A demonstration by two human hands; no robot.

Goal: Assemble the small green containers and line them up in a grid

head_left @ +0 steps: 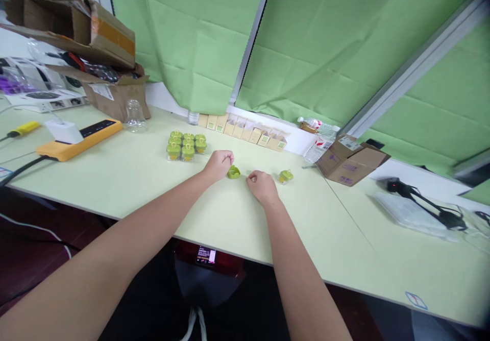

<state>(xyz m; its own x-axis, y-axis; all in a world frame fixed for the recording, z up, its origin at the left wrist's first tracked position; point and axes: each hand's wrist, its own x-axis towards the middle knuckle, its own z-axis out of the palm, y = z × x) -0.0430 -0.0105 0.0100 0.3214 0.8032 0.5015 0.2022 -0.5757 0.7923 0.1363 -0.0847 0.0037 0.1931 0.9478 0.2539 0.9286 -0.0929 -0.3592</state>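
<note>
Watching remotely, I note the green piece [234, 172] on the table [225, 213], roundish, no clear long axis; left hand [220, 164] nearer at its ten o'clock, right hand [263, 185] at four, both curled narrow, contents I cannot tell.

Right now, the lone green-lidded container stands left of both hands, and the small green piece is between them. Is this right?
Wrong side: the head view shows the lone green-lidded container right of both the left hand and the right hand. The small green piece is between them.
</note>
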